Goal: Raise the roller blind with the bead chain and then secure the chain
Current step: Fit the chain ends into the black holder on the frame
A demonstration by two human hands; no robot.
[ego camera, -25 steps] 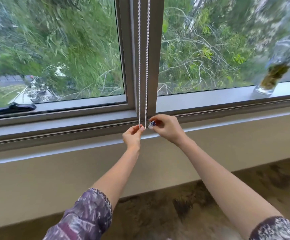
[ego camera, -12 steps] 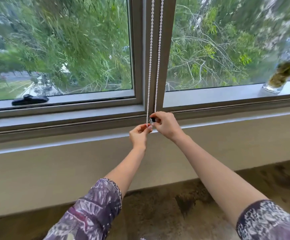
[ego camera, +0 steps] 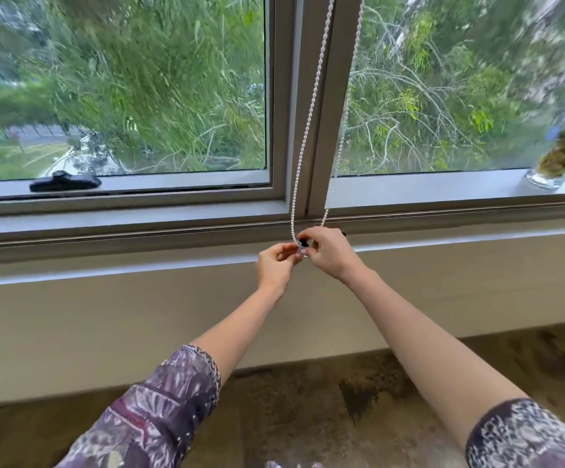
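Observation:
A white bead chain [ego camera: 309,109] hangs in two strands down the grey window mullion [ego camera: 321,136] to the sill. My left hand [ego camera: 276,266] pinches the bottom of the left strand. My right hand [ego camera: 328,253] grips the loop's lower end together with a small dark clip [ego camera: 303,243] between its fingertips. Both hands meet just below the window frame. The roller blind itself is out of view above.
A black window handle [ego camera: 65,181] lies on the left pane's lower frame. A glass jar with green plant matter [ego camera: 559,160] stands on the right sill. Below the sill is a beige wall [ego camera: 105,325], then a brown mottled floor [ego camera: 308,407].
The view has shifted, so the chain and hands sit further right in frame. The two strands now spread wider apart at the top. Both hands stay together at the chain's lower end.

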